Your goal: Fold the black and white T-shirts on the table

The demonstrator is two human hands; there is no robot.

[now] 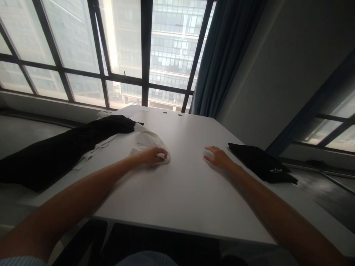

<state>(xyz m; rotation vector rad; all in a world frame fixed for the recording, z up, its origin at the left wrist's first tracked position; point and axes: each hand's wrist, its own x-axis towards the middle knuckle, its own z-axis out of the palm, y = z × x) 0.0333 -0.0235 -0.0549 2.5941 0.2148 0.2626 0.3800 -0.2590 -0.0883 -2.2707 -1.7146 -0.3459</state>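
Note:
My left hand is closed on the edge of a thin white cloth, its fingers curled in toward the thumb. From there the cloth stretches back over the white table to a black garment; whether the two are joined I cannot tell. My right hand hovers over or rests on the table with fingers apart and nothing in it. Nearest to it, on the right, is a folded black garment with a small white print.
The white table reaches from my body to the windows. Black fabric hangs past its left edge. White strips lie beside that fabric. Two dark round holes mark the far end. A blue curtain hangs behind, by a wall.

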